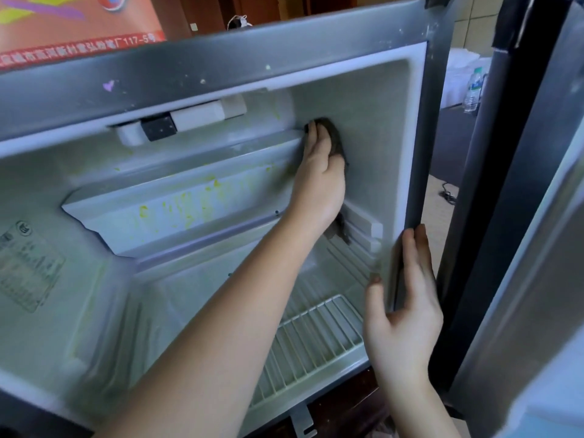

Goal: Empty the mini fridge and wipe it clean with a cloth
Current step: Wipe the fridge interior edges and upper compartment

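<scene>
Open, yellow-stained mini fridge (221,58), dark cloth (335,135) against its side wall.

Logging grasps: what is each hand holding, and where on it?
Left hand presses the dark cloth, palm over its middle, on the right wall inside the fridge. Right hand grips its right front edge.

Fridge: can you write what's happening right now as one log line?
wiping | left hand presses cloth on right inner wall | right hand grips front edge | yellow stains on freezer flap | wire shelf inside
</scene>
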A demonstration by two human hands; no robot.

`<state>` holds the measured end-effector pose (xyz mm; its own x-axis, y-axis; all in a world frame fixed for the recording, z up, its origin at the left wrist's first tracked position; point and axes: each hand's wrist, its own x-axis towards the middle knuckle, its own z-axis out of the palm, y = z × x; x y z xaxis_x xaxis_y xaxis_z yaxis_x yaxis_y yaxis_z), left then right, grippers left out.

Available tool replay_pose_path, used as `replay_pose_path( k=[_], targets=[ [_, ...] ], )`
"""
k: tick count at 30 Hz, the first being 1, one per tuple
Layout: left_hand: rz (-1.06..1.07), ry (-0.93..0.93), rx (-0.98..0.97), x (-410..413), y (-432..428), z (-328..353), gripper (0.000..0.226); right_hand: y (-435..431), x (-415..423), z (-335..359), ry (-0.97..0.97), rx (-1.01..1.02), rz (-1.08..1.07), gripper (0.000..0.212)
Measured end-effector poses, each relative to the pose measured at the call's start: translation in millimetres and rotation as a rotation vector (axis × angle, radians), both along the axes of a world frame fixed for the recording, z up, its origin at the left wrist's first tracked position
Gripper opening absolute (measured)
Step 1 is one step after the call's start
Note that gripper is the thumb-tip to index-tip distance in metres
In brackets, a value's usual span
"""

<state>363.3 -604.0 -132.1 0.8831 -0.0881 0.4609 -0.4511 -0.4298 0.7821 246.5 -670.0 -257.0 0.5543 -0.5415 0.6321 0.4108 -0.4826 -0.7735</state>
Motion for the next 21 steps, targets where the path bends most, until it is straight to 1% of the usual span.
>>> replay_pose_path(
  k=[2,3,5,7,9,11,13,15,21],
  targets=[
    [0.064,-0.088,0.101,2.7,-1.3,-16.4,0.057,0.4,0.4,0.4,-0.006,-0.011,-0.002,0.063],
    [0.087,-0.099,0.133,0.9,-1.5,-28.5,0.058,0.2,0.7,0.4,-0.007,-0.016,-0.005,0.063],
    [0.080,-0.048,0.163,-7.3,0.5,-51.1,0.057,-0.5,1.1,-0.1,-0.007,-0.017,-0.011,0.063],
    [0.038,-0.029,0.134,-11.8,7.3,-61.5,0.055,0.9,-0.3,-0.3,0.002,-0.010,-0.005,0.064],
    [0.045,-0.018,0.122,-10.2,12.4,-57.3,0.052,0.3,-1.7,0.2,0.008,-0.006,0.012,0.064],
    [0.078,-0.036,0.156,-16.5,15.0,-50.6,0.046,-1.1,-2.7,0.2,0.009,-0.006,0.032,0.064],
    [0.053,-0.121,0.223,-34.0,16.2,-50.9,0.041,-1.6,-2.6,0.6,0.006,-0.001,0.033,0.063],
    [-0.010,-0.187,0.293,-52.4,18.3,-54.6,0.041,0.3,-2.1,1.5,0.008,0.009,0.021,0.064],
    [-0.011,-0.292,0.339,-73.5,13.7,-49.1,0.037,-1.1,-3.4,1.1,0.036,-0.001,0.033,0.064]
  ],
)
